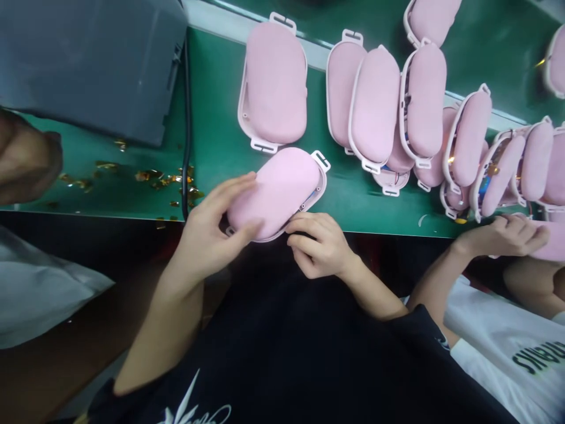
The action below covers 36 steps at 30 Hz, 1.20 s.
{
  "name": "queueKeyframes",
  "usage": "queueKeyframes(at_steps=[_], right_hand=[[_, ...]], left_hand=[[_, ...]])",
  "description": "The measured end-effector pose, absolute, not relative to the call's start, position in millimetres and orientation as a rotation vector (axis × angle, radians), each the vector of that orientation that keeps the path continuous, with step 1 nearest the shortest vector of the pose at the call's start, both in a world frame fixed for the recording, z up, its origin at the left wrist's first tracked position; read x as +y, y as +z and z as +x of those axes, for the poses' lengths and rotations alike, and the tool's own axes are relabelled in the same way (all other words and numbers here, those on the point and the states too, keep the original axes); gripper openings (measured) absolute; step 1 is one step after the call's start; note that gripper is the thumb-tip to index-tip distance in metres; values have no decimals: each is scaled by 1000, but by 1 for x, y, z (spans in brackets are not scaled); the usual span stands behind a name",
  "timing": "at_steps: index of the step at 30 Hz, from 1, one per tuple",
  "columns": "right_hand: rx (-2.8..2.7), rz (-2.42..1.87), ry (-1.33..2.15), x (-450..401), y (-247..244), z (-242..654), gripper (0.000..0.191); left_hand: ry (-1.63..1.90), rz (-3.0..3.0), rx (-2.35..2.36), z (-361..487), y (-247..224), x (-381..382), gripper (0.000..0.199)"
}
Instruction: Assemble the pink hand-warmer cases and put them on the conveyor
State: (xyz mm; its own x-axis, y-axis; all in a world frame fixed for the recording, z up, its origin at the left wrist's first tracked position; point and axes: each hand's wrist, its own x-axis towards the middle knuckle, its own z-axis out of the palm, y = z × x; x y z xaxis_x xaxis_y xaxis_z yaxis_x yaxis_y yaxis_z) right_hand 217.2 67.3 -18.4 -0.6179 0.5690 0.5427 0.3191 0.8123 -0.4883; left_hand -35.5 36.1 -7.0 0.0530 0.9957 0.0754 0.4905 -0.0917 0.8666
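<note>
Pink case (276, 191) held at the near edge of the green table (220, 118), lying obliquely between both hands. Cover sits over a paler rim (324, 176), not flush: a gap shows on the right side, with a small part of the interior visible. Slotted tab (321, 160) projects at the far right end.

Left hand (216, 227): holding the case by its left end, fingers over the far side, thumb on the cover's near side. Right hand (320, 244): fingers curled, tips at the near right rim, beside the gap. Cannot tell whether they pinch the rim or a small part.

Just beyond the grip: second pink case (278, 82), lying with its cover offset from its base. To the right of the grip: row of pink cases (375, 106), leaning and overlapping; several gape, showing wires and blue parts. Farther right, at the table edge, a co-worker's hand (507, 235) by another pink piece (549, 240).

Left of the grip: black cable (188, 123) running across the table; gold foil scraps (154, 176) scattered past it. Beyond those, large grey box (92, 65). Far left: another person's hand or arm (26, 159), blurred.
</note>
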Motion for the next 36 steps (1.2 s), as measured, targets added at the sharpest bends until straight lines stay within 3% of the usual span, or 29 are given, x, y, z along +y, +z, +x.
queueKeyframes(at_steps=[4, 5, 8, 11, 14, 22, 27, 31, 36], right_hand=[[-2397, -699, 415, 65, -20, 217, 25], [-2400, -703, 411, 65, -20, 217, 29], [-2335, -719, 461, 66, -18, 214, 28], [-2267, -828, 495, 64, -13, 207, 20], [-2281, -995, 432, 59, -8, 196, 29], [-2312, -1245, 284, 63, -1, 172, 26], [-2172, -1066, 462, 65, -5, 175, 21], [-2130, -836, 468, 63, -4, 170, 22], [-2333, -908, 675, 74, 11, 150, 35]], left_hand=[[962, 1793, 1472, -34, -15, 34, 97], [988, 1809, 1449, -34, -18, 33, 93], [1193, 1660, 1452, -36, -25, 29, 53], [1281, 1531, 1491, -36, -26, 27, 45], [1264, 1469, 1460, -31, -23, 25, 38], [1271, 1410, 1500, -21, -23, 17, 41], [1354, 1272, 1392, -18, -20, 23, 47], [1506, 1028, 1180, -20, -25, 29, 37], [1595, 1021, 1240, -24, -33, 23, 53]])
